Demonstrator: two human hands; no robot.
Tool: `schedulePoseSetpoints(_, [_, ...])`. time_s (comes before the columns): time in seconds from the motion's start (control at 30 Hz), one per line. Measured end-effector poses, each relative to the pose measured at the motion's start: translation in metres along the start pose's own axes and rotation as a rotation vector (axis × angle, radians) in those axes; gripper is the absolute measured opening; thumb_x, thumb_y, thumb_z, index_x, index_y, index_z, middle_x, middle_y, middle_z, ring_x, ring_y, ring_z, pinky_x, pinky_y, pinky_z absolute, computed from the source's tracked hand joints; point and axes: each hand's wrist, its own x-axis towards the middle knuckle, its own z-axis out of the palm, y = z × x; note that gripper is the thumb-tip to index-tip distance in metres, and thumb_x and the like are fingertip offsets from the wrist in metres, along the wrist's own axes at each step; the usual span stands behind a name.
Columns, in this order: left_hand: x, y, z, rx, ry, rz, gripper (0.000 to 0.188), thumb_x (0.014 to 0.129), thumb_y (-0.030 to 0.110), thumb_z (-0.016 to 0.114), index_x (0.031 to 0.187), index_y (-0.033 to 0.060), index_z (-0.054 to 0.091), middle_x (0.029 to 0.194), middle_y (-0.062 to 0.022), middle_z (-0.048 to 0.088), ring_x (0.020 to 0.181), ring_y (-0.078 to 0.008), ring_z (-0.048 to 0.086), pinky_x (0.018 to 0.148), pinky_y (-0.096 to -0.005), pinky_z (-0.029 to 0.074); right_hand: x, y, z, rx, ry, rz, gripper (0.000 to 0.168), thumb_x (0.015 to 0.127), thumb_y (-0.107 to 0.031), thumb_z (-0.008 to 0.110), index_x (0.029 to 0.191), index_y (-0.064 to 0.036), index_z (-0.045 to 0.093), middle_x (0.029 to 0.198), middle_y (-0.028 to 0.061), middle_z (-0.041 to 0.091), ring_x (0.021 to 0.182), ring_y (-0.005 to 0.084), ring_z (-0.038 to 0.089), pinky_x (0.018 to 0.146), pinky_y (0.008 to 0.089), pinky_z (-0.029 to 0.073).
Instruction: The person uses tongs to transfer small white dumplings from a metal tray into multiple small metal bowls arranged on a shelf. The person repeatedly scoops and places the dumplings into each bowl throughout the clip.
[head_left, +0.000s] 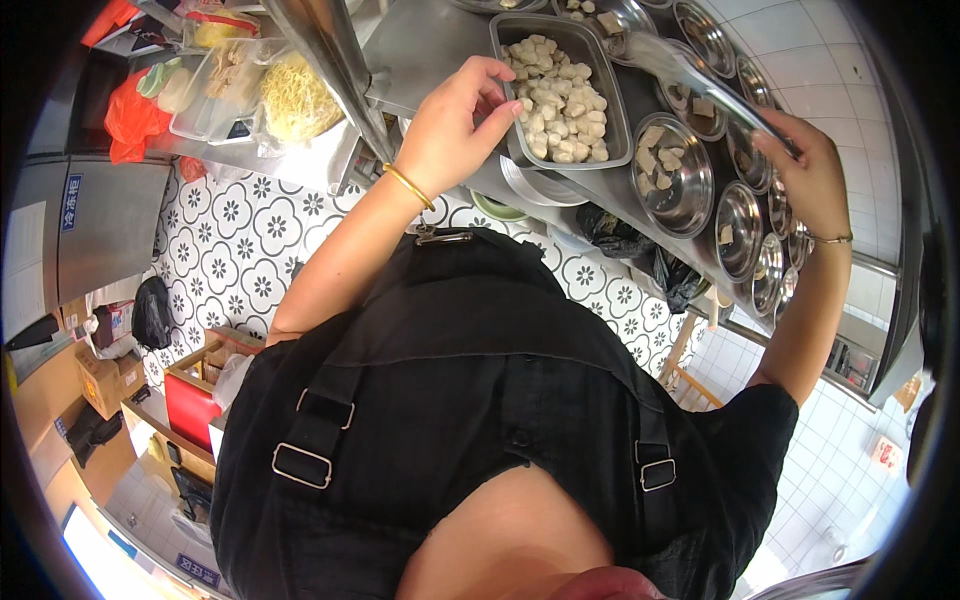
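My left hand (469, 124), with a gold bangle at the wrist, is at the left rim of a rectangular steel tub (619, 124). Its thumb and index fingertip overlap that rim, and I cannot tell whether they grip it. Pale, rounded food pieces (559, 105) fill much of the tub. On the right, my right hand (806, 169) is closed around the handle of long metal tongs (739, 101). Motion blurs their far end, which hangs over the steel bowls. Just right of the tub, a round steel bowl (686, 195) holds several pale slabs and rounded pieces.
More steel bowls (739, 225) line the counter, some with small slabs inside. Yellow noodles (300, 97) in plastic stand on the left worktop beyond a metal post (322, 52). Black plastic bags (611, 229) and stacked plates (536, 184) sit below the counter edge.
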Motion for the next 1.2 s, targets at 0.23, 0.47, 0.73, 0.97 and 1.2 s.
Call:
schedulePoseSetpoints(0.23, [0.004,-0.001,-0.003,0.014,-0.067,0.002,0.027,0.088,0.013,0.064,0.111,0.0033,0.053,0.083,-0.004,0.061,0.076,-0.0127,0.06,0.074,-0.0266,0.05,-0.002,0.016,0.018,-0.456,0.154,0.214,0.042,0.083,-0.036,0.065,0.113,-0.006,0.065,0.108,0.0178,0.066,0.104,0.0353,0.061,0.089,0.0408,0.047])
schedulePoseSetpoints(0.47, [-0.002,-0.002,0.009,-0.013,0.06,-0.007,0.026,0.087,0.013,0.063,0.109,0.0043,0.052,0.079,-0.0072,0.061,0.071,-0.017,0.062,0.066,-0.0291,0.051,0.017,-0.06,0.046,-0.375,0.224,-0.414,0.022,0.085,-0.017,0.059,0.102,-0.007,0.067,0.093,0.0113,0.066,0.086,0.0319,0.063,0.074,0.0413,0.051])
schedulePoseSetpoints(0.73, [-0.008,0.012,0.029,0.128,0.209,-0.169,0.059,0.075,0.019,0.069,0.123,-0.0058,0.046,0.078,-0.0091,0.061,0.069,-0.0202,0.062,0.067,-0.0312,0.051,0.068,-0.108,0.048,-0.809,0.055,-0.707,0.013,0.069,-0.012,0.06,0.067,-0.003,0.069,0.077,0.0174,0.067,0.072,0.0314,0.066,0.064,0.0412,0.052])
schedulePoseSetpoints(0.97, [-0.015,0.015,0.036,0.097,0.231,-0.24,0.058,0.076,0.016,0.069,0.127,-0.0028,0.048,0.082,-0.0064,0.061,0.075,-0.0176,0.061,0.07,-0.0302,0.05,0.059,-0.078,0.036,-0.653,0.104,-0.75,0.016,0.084,-0.014,0.062,0.097,-0.005,0.064,0.088,0.0112,0.061,0.083,0.0322,0.062,0.069,0.0421,0.05])
schedulePoseSetpoints(1.2, [-0.015,0.019,0.035,0.136,0.196,-0.24,0.057,0.078,0.015,0.067,0.129,-0.0021,0.047,0.077,-0.004,0.057,0.069,-0.0125,0.056,0.066,-0.0273,0.048,0.015,0.011,-0.011,-0.32,0.217,-0.308,0.026,0.086,-0.023,0.061,0.106,-0.007,0.066,0.099,0.0122,0.066,0.091,0.034,0.062,0.077,0.04,0.049])
